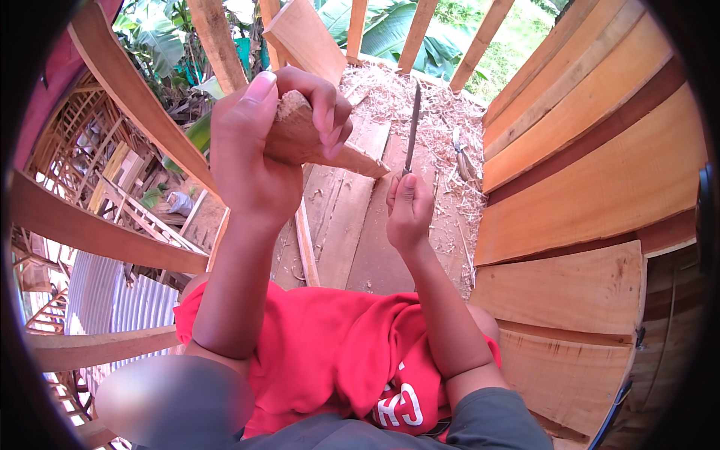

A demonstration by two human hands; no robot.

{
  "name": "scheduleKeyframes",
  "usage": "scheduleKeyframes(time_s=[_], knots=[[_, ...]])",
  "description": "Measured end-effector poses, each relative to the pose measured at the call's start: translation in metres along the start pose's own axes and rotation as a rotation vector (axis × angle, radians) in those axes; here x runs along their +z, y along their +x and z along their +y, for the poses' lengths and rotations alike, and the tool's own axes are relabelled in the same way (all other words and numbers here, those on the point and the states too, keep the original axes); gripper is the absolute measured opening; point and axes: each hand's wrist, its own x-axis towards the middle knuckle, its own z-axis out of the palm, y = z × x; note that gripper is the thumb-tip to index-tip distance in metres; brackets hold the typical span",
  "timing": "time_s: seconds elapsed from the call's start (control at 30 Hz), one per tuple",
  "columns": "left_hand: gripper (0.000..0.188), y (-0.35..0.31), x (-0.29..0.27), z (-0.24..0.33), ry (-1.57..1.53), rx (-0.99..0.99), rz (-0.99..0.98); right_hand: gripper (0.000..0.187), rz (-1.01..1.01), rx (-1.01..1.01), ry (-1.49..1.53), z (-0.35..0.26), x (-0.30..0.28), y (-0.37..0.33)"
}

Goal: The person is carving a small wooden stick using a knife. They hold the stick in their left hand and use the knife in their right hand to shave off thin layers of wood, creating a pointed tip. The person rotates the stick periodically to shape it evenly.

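My left hand (259, 146) is raised and closed around a tapered piece of brown wood (315, 142), its pointed end angled down to the right. My right hand (409, 210) grips the handle of a long narrow blade (412, 127) that stands upright, its tip pointing away from me. The blade is just right of the wood's pointed end, close to it. Both forearms rise from my lap, which is covered by red cloth (330, 352).
Wooden floor planks (352, 225) lie below my hands, with a heap of pale wood shavings (442, 120) beyond. Curved plank walls (592, 172) rise on the right. Bent wooden ribs (112, 82) stand on the left, with corrugated metal sheet (112, 292) below them.
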Motion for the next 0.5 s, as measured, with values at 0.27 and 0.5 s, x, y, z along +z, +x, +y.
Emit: scheduleKeyframes(time_s=[0.27, 0.5], knots=[[0.041, -0.003, 0.001, 0.001, 0.071, -0.015, -0.001, 0.050, -0.105, 0.128, -0.090, 0.002, 0.002, 0.003], [0.043, -0.001, 0.006, 0.004, 0.100, -0.006, 0.040, 0.050, -0.093, 0.184, 0.039, 0.029, 0.015, 0.003]])
